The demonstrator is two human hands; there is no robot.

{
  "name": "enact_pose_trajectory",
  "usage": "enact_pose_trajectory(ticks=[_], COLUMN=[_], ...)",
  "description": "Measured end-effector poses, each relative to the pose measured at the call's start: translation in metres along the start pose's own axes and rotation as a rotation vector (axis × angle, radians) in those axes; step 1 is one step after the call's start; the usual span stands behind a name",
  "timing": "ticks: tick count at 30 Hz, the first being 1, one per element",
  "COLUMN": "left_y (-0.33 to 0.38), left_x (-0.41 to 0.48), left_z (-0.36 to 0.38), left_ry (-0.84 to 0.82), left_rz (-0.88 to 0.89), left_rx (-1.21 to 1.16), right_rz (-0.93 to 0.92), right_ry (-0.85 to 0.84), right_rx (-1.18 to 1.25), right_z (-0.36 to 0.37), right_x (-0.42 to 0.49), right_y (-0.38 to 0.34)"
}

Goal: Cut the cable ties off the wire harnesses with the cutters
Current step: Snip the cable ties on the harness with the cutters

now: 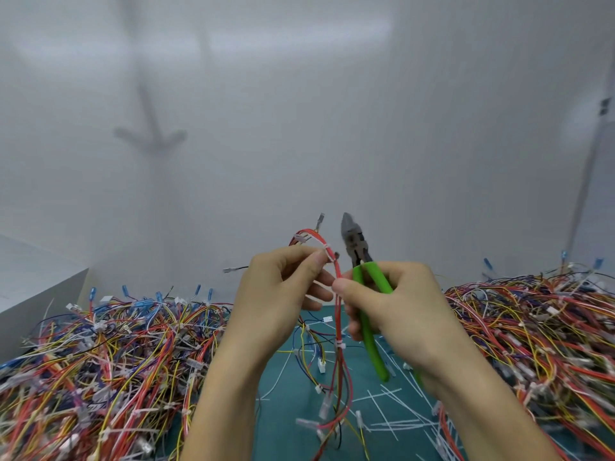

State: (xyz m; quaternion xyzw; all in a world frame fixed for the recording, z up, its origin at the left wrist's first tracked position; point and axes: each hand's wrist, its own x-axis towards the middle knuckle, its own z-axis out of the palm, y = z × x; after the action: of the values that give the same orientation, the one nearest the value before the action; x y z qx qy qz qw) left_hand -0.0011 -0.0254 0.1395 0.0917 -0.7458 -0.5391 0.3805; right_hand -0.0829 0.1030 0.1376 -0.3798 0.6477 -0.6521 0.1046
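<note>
Right under the harness (pixel 338 314), the green mat (pixel 289 437) is littered with white snipped scraps (pixel 392 394), so this looks like the spot where ties get dropped once they're cut. The harness itself is held up off the mat, red wires hanging down with connectors dangling. The left hand (pixel 276 294) pinches it between thumb and fingertips just beside a white tie (pixel 327 252) near the top bend, probably to keep that tie steady and facing the tool. The right hand (pixel 399 301) sits just right of the harness, fingers curled round the green handles of the cutters (pixel 357 251), thumb up against the red wires. The cutter nose points up, close to the tie but not on it yet, jaws looking about shut, so the snip isn't done. A second tie (pixel 339 344) sits lower down the harness. Either side of the harness are big tangled heaps, a left pile (pixel 100 354) and a right pile (pixel 532 327); which one's finished, can't tell. Behind it all there's just a plain white wall (pixel 299 128).
</note>
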Motion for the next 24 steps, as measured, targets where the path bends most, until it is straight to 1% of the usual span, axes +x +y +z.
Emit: enact_pose_trajectory(ticks=[2,5,7,9,12,19,24], left_y=[0.002,0.005,0.007,0.007,0.005,0.001,-0.003], left_x=[-0.002,-0.006,-0.007,-0.008,-0.006,-0.005,-0.003], left_z=[-0.003,-0.008,-0.008,-0.007,-0.005,-0.003,-0.001], left_ry=[-0.121,-0.357,-0.435,-0.431,-0.371,-0.32,-0.141], left_rz=[-0.056,-0.123,-0.132,-0.125,-0.095,-0.122,-0.167], left_rx=[0.041,0.107,0.105,0.079,0.089,0.149,0.122], right_rz=[-0.002,-0.011,-0.017,-0.032,-0.05,-0.034,-0.021], right_ry=[0.047,0.093,0.126,0.151,0.161,0.099,0.045], right_rx=[0.1,0.167,0.198,0.207,0.199,0.143,0.102], right_z=[-0.003,-0.008,-0.011,-0.011,-0.012,-0.009,-0.007], right_x=[0.0,0.001,0.002,0.002,0.003,0.001,0.0], right_y=[-0.003,-0.005,-0.004,-0.003,-0.003,-0.004,-0.006])
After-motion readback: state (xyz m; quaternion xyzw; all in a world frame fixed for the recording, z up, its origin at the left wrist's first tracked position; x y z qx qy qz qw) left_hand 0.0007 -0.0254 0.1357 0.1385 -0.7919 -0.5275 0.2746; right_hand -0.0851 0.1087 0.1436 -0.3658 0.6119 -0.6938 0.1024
